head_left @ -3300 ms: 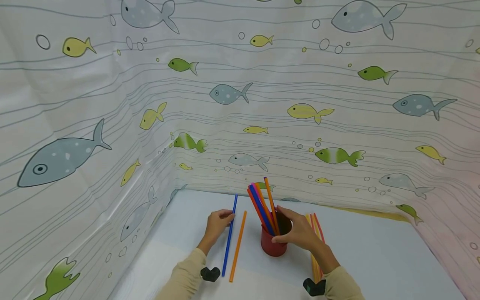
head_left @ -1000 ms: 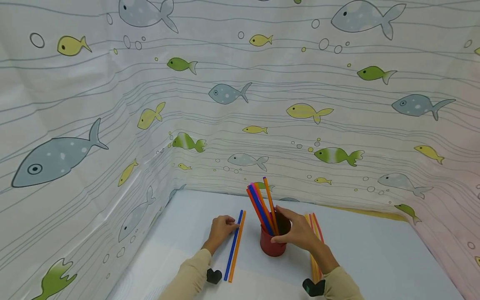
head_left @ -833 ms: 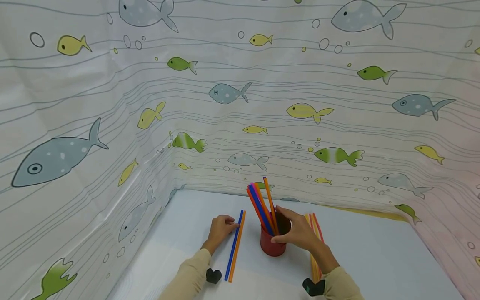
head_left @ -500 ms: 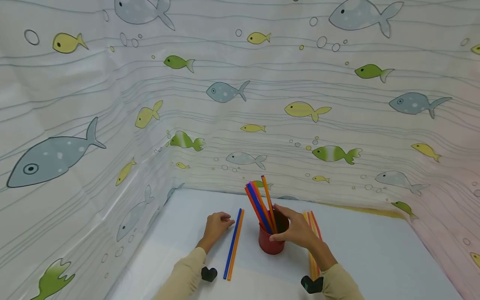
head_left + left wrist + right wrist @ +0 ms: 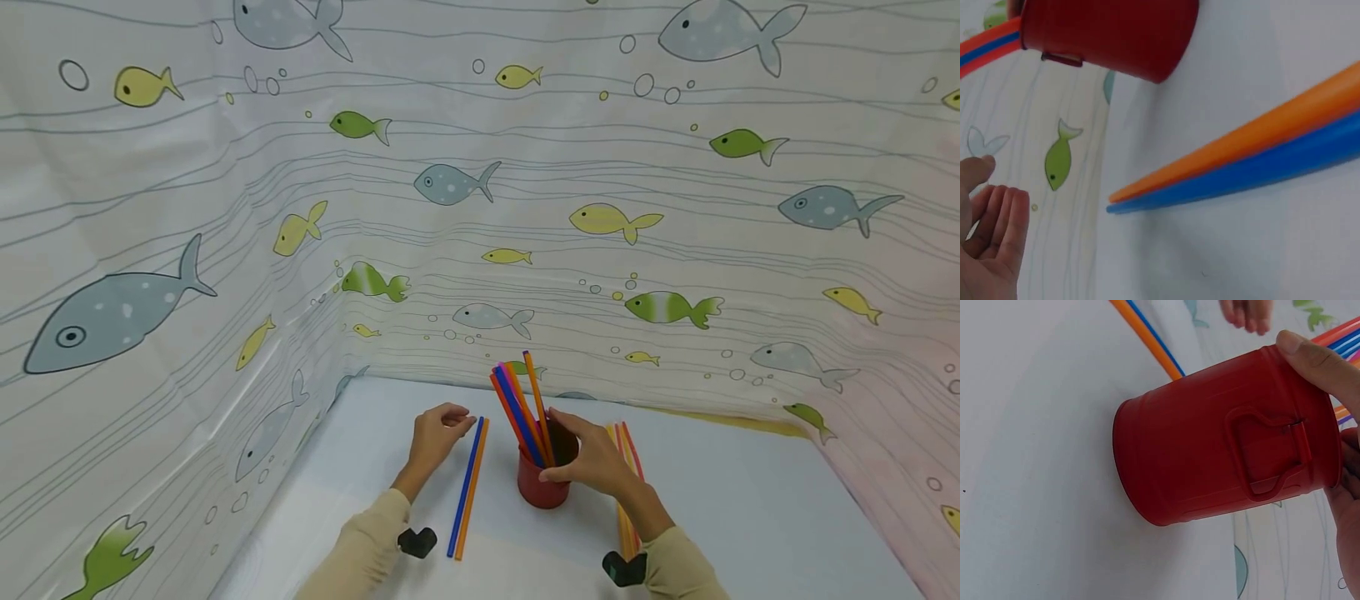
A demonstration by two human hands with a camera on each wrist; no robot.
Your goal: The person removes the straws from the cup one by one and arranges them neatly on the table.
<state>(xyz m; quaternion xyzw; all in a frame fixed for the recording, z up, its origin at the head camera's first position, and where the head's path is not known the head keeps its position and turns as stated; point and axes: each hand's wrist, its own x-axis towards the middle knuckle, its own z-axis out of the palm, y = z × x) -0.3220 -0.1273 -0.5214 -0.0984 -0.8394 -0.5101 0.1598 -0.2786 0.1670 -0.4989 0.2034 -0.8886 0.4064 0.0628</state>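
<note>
Left to right. Fish-print sheet rises beyond the bench's left, far and right edges. Left hand, beige sleeve, is over the left half of the bench, toward the far edge. Fingers loosely bent, thumb apart, holding nothing; fingertips just beside the far end of the blue straw, apart from it in the left wrist view.

Blue straw lies flat, orange straw right alongside on its right; the two look in contact in the left wrist view. Both run from the far edge side toward the near edge, slightly slanted.

Red cup next, upright on the bench, about midway between left and right edges, just right of the pair. Loose straws stand in it, red, blue, pink and orange, leaning toward the bench's left edge. Wire handle on its side, seen in the right wrist view.

Right hand grips the cup rim from the right, thumb on near side, fingers round the far side. Flat straws, yellow, orange and red, lie right of the cup, partly hidden under hand and forearm; can't tell the count.
</note>
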